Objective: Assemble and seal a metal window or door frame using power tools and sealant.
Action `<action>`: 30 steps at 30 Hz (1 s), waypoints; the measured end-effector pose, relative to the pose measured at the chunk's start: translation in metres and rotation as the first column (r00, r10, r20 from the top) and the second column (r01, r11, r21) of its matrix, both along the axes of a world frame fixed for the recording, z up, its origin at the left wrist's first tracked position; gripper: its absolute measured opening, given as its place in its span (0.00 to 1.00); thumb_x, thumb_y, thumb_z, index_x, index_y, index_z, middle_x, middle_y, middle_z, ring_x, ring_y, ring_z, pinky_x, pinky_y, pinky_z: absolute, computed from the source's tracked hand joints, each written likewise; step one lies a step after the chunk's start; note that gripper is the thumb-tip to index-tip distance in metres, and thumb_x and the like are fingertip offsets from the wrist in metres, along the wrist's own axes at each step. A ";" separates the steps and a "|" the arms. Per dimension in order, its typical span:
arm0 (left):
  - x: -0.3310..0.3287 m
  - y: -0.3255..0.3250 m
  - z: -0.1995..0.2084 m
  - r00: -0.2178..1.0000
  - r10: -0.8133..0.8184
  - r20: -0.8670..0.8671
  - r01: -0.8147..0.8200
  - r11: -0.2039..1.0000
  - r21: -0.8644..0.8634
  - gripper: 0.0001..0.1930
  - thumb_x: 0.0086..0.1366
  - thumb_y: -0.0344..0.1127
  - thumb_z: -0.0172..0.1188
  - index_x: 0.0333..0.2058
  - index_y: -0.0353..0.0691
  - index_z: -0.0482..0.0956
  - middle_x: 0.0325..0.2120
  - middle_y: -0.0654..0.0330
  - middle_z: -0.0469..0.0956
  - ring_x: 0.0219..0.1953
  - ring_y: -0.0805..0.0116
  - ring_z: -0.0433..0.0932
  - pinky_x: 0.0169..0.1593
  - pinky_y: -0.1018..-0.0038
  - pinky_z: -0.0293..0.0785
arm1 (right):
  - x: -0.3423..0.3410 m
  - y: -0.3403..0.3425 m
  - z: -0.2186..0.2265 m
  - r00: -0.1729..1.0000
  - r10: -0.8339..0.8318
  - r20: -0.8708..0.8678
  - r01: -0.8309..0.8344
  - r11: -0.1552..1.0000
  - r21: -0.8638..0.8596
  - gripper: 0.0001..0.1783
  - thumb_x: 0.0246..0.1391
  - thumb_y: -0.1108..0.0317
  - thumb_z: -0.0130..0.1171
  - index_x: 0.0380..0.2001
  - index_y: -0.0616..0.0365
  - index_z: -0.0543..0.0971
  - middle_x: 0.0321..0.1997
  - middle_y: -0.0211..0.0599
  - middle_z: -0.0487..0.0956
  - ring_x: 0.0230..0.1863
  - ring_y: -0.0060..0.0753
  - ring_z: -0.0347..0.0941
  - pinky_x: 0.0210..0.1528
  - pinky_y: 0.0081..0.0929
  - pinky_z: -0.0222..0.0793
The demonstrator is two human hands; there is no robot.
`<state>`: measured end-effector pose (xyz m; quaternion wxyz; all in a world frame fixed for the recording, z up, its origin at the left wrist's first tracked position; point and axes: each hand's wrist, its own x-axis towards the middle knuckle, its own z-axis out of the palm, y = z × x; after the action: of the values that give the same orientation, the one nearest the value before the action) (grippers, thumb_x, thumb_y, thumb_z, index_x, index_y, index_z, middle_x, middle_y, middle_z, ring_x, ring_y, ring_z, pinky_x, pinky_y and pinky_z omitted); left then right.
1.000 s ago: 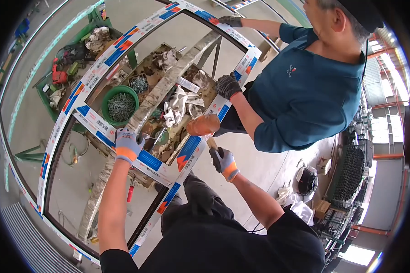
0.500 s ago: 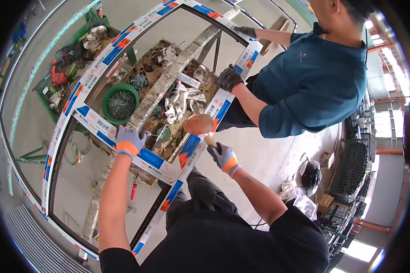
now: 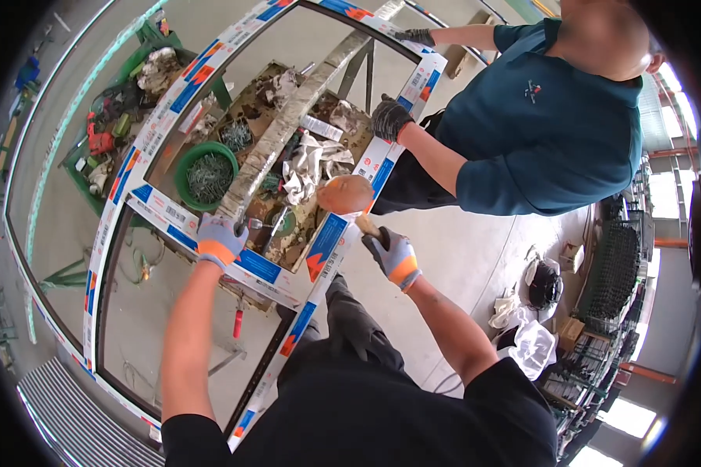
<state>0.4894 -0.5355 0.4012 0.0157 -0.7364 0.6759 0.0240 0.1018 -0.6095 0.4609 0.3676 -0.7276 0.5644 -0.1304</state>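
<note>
My gloved right hand (image 3: 392, 255) is closed around the wooden handle of a mallet (image 3: 346, 194). The mallet's rounded brown head hangs over the right side bar of a large window frame (image 3: 249, 268), close to the crossbar joint. This frame is wrapped in white, blue and orange printed film. On its crossbar, my gloved left hand (image 3: 221, 237) is closed over the bar. Just beside the left fingers lies a metal tool (image 3: 276, 223), partly hidden. Across the frame, a co-worker's dark-gloved hand (image 3: 390, 118) rests on the same side bar, and the other glove (image 3: 415, 36) touches the far corner.
Beneath the frame, a padded beam (image 3: 308, 97) crosses a worktop with a green bowl of screws (image 3: 207, 177) and white rags (image 3: 311, 165). A green bin (image 3: 93, 173) with a red power tool stands left. A co-worker (image 3: 553, 124) stands at right; white bags (image 3: 531, 342) lie on the floor.
My right hand and the mallet have shifted slightly right, the head lifting a little. The co-worker's head has turned and leaned in over the frame. My left hand stays on the crossbar.
</note>
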 end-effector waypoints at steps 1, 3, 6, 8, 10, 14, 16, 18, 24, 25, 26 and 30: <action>0.004 -0.003 0.003 1.000 -0.005 0.008 0.005 1.000 -0.008 0.25 0.62 0.57 0.51 0.22 0.41 0.83 0.26 0.53 0.83 0.34 0.58 0.80 0.58 0.62 0.63 | -0.003 -0.003 -0.005 0.999 -0.040 0.038 0.041 0.999 -0.036 0.18 0.59 0.55 0.60 0.31 0.62 0.78 0.17 0.37 0.74 0.17 0.27 0.68 0.22 0.31 0.61; -0.021 -0.011 0.049 0.949 0.232 -0.213 -0.139 0.915 0.378 0.25 0.63 0.57 0.51 0.25 0.41 0.84 0.29 0.51 0.84 0.34 0.57 0.80 0.58 0.61 0.63 | -0.011 -0.001 -0.008 0.980 -0.150 0.131 0.150 0.989 0.007 0.15 0.61 0.56 0.59 0.32 0.58 0.79 0.16 0.23 0.70 0.15 0.14 0.62 0.16 0.22 0.55; -0.020 -0.005 0.017 0.972 0.178 -0.154 -0.132 0.954 0.270 0.27 0.64 0.59 0.49 0.28 0.40 0.85 0.31 0.50 0.84 0.37 0.55 0.82 0.58 0.59 0.64 | -0.023 -0.008 -0.023 0.972 -0.224 0.068 0.225 0.974 -0.018 0.12 0.63 0.57 0.57 0.34 0.54 0.79 0.14 0.20 0.67 0.13 0.13 0.59 0.14 0.20 0.54; -0.015 -0.001 0.018 0.975 0.180 -0.129 -0.144 0.957 0.250 0.25 0.63 0.58 0.51 0.33 0.40 0.84 0.35 0.49 0.83 0.43 0.52 0.79 0.58 0.58 0.63 | -0.007 0.000 0.007 0.917 -0.370 0.152 0.311 0.899 0.309 0.13 0.64 0.56 0.56 0.29 0.51 0.77 0.13 0.17 0.65 0.11 0.11 0.57 0.12 0.17 0.50; -0.018 -0.006 0.017 0.963 0.201 -0.179 -0.190 0.979 0.078 0.28 0.64 0.61 0.50 0.37 0.39 0.84 0.37 0.48 0.83 0.44 0.49 0.78 0.59 0.55 0.62 | -0.025 0.016 -0.001 0.962 -0.228 0.150 0.204 0.966 0.158 0.14 0.64 0.56 0.56 0.29 0.52 0.76 0.13 0.16 0.63 0.12 0.10 0.58 0.13 0.16 0.50; -0.007 -0.016 0.020 0.989 0.099 -0.113 -0.079 0.983 0.166 0.27 0.65 0.57 0.46 0.33 0.38 0.83 0.30 0.53 0.84 0.38 0.56 0.81 0.54 0.60 0.63 | -0.014 0.048 0.016 0.986 0.121 -0.114 -0.104 0.984 0.145 0.13 0.61 0.61 0.57 0.30 0.62 0.76 0.18 0.47 0.74 0.17 0.45 0.69 0.23 0.36 0.65; -0.009 -0.013 0.019 0.985 0.120 -0.126 -0.088 0.968 0.233 0.27 0.66 0.57 0.46 0.33 0.38 0.83 0.28 0.53 0.83 0.36 0.56 0.81 0.54 0.62 0.63 | -0.013 0.063 0.007 0.936 0.274 -0.222 -0.297 0.952 -0.076 0.13 0.61 0.61 0.57 0.30 0.61 0.76 0.19 0.48 0.75 0.19 0.52 0.68 0.25 0.37 0.66; -0.009 -0.012 0.024 0.981 0.132 -0.143 -0.088 0.956 0.280 0.27 0.66 0.57 0.45 0.32 0.38 0.82 0.26 0.54 0.83 0.34 0.57 0.81 0.54 0.63 0.62 | 0.001 0.070 0.022 0.950 0.270 -0.158 -0.272 0.962 0.005 0.12 0.62 0.63 0.54 0.29 0.61 0.76 0.17 0.37 0.72 0.18 0.35 0.66 0.22 0.30 0.62; -0.003 0.003 0.021 0.984 0.119 -0.135 -0.084 0.967 0.240 0.26 0.68 0.56 0.43 0.33 0.39 0.81 0.24 0.55 0.83 0.30 0.60 0.80 0.52 0.65 0.62 | 0.009 0.097 0.066 0.899 0.200 0.390 -0.230 0.973 0.030 0.22 0.65 0.53 0.44 0.33 0.62 0.76 0.18 0.28 0.67 0.18 0.19 0.59 0.21 0.18 0.54; -0.005 0.003 0.014 0.985 0.122 -0.119 -0.096 0.975 0.199 0.25 0.68 0.55 0.43 0.33 0.40 0.82 0.24 0.56 0.82 0.30 0.61 0.80 0.52 0.66 0.63 | -0.001 0.105 0.055 0.904 0.203 0.377 -0.233 0.972 0.035 0.22 0.65 0.53 0.44 0.33 0.62 0.76 0.18 0.28 0.67 0.18 0.19 0.59 0.21 0.18 0.54; -0.010 -0.002 0.016 0.984 0.114 -0.139 -0.086 0.977 0.194 0.25 0.68 0.55 0.43 0.33 0.40 0.82 0.24 0.56 0.82 0.30 0.61 0.80 0.52 0.66 0.63 | -0.019 0.116 0.034 0.889 0.099 0.448 -0.162 0.981 0.103 0.21 0.63 0.51 0.47 0.36 0.61 0.76 0.18 0.32 0.68 0.17 0.26 0.62 0.20 0.22 0.56; -0.009 -0.001 0.014 0.984 0.101 -0.150 -0.064 0.970 0.233 0.26 0.68 0.55 0.44 0.34 0.39 0.82 0.25 0.55 0.83 0.32 0.58 0.80 0.51 0.63 0.64 | 0.025 0.096 0.013 0.802 0.496 -0.333 -0.484 0.866 0.124 0.15 0.57 0.58 0.61 0.37 0.59 0.74 0.28 0.51 0.80 0.29 0.62 0.76 0.30 0.47 0.71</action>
<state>0.4807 -0.5369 0.4148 0.0441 -0.7529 0.6365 0.1612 0.1271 -0.5140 0.4744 0.2931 -0.8536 0.4161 0.1111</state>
